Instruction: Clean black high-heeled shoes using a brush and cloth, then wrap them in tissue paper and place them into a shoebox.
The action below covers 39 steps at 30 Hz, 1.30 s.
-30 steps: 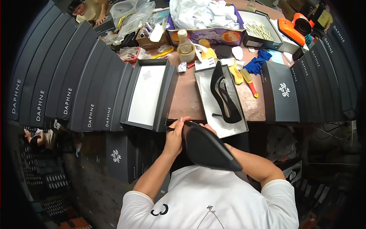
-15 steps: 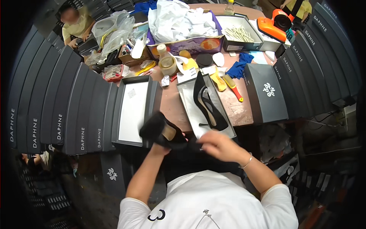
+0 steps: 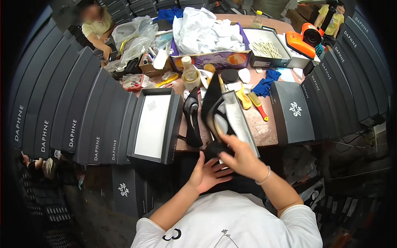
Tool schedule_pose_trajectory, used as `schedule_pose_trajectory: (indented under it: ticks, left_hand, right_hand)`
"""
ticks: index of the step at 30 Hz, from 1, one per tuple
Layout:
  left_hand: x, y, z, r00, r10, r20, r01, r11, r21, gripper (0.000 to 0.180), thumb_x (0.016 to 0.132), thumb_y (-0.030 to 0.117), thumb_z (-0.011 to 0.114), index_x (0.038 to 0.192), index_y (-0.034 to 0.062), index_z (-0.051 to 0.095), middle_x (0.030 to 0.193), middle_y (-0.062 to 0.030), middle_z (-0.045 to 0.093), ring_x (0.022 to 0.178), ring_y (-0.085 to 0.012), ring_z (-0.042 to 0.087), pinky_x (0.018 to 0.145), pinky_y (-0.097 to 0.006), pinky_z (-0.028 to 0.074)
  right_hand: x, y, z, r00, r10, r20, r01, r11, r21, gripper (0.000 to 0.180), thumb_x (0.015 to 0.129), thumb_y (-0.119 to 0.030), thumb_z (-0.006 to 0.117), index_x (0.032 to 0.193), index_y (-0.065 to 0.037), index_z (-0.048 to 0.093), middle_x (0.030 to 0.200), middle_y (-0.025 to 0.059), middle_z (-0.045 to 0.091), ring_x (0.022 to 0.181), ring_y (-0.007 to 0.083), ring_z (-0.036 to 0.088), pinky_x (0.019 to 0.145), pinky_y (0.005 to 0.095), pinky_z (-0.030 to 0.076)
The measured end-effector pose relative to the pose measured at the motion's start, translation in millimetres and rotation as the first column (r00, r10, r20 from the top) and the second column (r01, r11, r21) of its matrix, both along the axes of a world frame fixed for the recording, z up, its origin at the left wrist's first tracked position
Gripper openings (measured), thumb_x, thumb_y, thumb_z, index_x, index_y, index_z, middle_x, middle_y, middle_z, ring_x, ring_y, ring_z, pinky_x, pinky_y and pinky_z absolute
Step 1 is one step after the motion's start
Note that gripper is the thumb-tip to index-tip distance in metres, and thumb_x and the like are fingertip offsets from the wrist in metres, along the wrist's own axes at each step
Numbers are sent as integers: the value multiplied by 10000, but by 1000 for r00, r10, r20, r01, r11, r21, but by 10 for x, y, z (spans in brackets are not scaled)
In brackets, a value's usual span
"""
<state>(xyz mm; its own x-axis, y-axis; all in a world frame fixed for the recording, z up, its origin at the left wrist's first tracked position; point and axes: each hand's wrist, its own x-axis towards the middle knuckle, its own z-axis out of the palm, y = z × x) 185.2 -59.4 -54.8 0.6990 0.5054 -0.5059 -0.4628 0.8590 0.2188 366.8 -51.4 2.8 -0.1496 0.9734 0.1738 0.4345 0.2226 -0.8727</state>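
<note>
Change: since half a second ago the black high-heeled shoe (image 3: 215, 120) has gone from the left of the open box to over it, now gripped by the right hand; a second black high-heeled shoe (image 3: 191, 124) now stands on the brown wooden counter (image 3: 264, 128) between the two open boxes.
Right hand: right hand (image 3: 240, 153) reaches forward from the lower edge, wrist bent, bracelet on it; fingers curled and pinching the near end of the held shoe.
Left hand: left hand (image 3: 206, 173) sits just below the right one, palm up, fingers spread, close under the shoe's near end; whether it touches is hard to tell from this view.
Held shoe: long axis runs away from the person, far end pointing up toward the clutter, tilted slightly left, hanging over the open black shoe box with white paper lining (image 3: 240, 120).
Second shoe: upright, long axis also running away from the person.
Nearby: open black lid with white inner panel (image 3: 153, 124) to the left; closed black shoe box with white emblem (image 3: 291, 111) to the right; red-handled brush (image 3: 258, 105) beyond.
</note>
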Motion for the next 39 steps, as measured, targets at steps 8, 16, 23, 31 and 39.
schedule_pose_trajectory:
  ticks: [8, 16, 23, 31, 39]
  left_hand:
    - [-198, 73, -708, 930, 248, 273, -301, 938, 174, 464, 969, 395, 443, 1261, 37, 487, 1227, -186, 562, 1126, -381, 559, 1028, -508, 425]
    - [-412, 107, -559, 911, 412, -27, -392, 885, 252, 497, 958, 429, 453, 1230, 21, 529, 1208, -223, 579, 1131, -383, 574, 969, -515, 477]
    - [-229, 282, 0, 864, 261, -430, 30, 826, 562, 309, 983, 266, 508, 1029, -1, 656, 870, -59, 670, 759, -106, 641, 701, -220, 517]
    - [-317, 377, -48, 907, 273, -320, -83, 861, 501, 406, 1030, 290, 374, 1036, -21, 635, 861, -65, 654, 798, -107, 616, 733, -264, 508]
    - [-399, 462, -513, 970, 244, 11, -219, 850, 478, 452, 990, 372, 414, 1074, -28, 608, 1005, -200, 658, 948, -383, 658, 827, -445, 566]
  right_hand:
    - [-134, -387, 20, 904, 408, -126, -399, 912, 94, 624, 780, -124, 721, 1346, -44, 471, 1188, 176, 559, 1120, 321, 543, 948, 366, 446]
    - [87, -352, -150, 967, -23, 255, -73, 930, 359, 444, 686, 24, 683, 1123, -25, 628, 1085, 141, 595, 927, 303, 610, 805, 385, 494]
    - [-457, -206, -1220, 834, -4, -552, -241, 897, -370, 235, 847, -187, 601, 978, 8, 618, 979, 125, 645, 877, 243, 599, 783, 343, 466]
    - [21, -127, -125, 989, 135, 55, -145, 951, 273, 234, 819, -39, 614, 1048, -7, 649, 975, 126, 635, 892, 279, 617, 767, 355, 511]
    - [250, 34, -270, 784, 594, -179, -610, 792, -42, 218, 794, -37, 619, 1010, -22, 640, 933, 142, 621, 926, 316, 597, 799, 412, 491]
